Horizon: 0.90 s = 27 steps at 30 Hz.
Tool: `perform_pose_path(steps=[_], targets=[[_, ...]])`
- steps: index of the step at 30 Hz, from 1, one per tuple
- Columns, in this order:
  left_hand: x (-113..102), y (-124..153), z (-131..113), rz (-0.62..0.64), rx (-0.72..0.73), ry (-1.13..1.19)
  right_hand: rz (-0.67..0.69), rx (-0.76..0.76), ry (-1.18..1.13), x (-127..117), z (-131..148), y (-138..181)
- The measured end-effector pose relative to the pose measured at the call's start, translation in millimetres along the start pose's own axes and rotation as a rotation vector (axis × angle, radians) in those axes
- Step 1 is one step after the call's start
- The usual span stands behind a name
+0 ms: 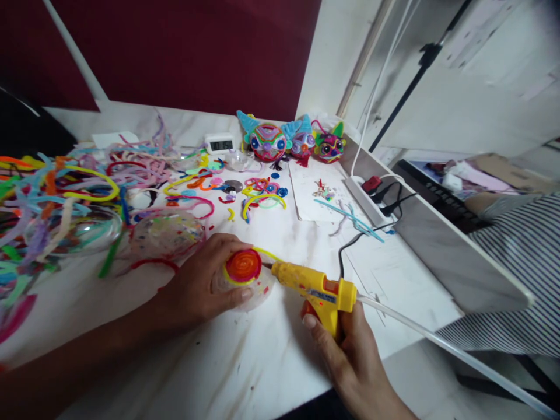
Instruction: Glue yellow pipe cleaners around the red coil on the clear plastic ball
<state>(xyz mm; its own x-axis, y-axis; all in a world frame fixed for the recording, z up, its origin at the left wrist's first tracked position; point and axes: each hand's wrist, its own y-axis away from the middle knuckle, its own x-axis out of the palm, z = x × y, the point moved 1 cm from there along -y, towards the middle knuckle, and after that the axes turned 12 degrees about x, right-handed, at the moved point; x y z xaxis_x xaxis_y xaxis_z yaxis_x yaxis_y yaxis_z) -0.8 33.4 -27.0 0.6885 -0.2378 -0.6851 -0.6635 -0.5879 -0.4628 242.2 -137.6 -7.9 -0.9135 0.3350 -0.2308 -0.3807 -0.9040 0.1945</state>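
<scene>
Head view: a white table point(210, 361) is lying under both grips.
Left hand point(199, 286): thumb and fingers are holding a clear ball point(261, 291), its red coil point(244, 265) facing up.
Right hand point(345, 344): it is grasping a yellow glue gun point(306, 282) (a long glue stick point(437, 338) is sticking out behind), its tip pointing just beside the coil.
Beyond left grip: pipe cleaners point(90, 192) are lying heaped.

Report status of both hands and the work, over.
Left hand gripping clear dome. Right hand holding glue gun, nozzle beside red-orange disc. Cord behind gun, clear of hands.
</scene>
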Motion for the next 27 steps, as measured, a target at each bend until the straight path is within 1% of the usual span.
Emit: perform_pose_path(steps=[7,12,15,18,23,27], targets=[[-3,-3,-10,0.01,-0.071,0.009,-0.02,0.025,0.025,-8,-10,6],[-1,-2,-10,-0.002,-0.046,-0.002,0.01,0.061,-0.038,-11,-1,0],[3,-1,-4,-0.011,-0.037,-0.033,-0.024,0.052,-0.097,-17,12,-19],[5,-1,1,-0.016,-0.001,-0.05,-0.03,0.036,-0.115,-24,27,-48],[7,-1,1,-0.003,-0.007,-0.079,0.062,0.056,0.029,-27,43,-94],[9,-1,2,-0.013,-0.002,-0.063,0.08,0.069,0.139,-30,42,-110]])
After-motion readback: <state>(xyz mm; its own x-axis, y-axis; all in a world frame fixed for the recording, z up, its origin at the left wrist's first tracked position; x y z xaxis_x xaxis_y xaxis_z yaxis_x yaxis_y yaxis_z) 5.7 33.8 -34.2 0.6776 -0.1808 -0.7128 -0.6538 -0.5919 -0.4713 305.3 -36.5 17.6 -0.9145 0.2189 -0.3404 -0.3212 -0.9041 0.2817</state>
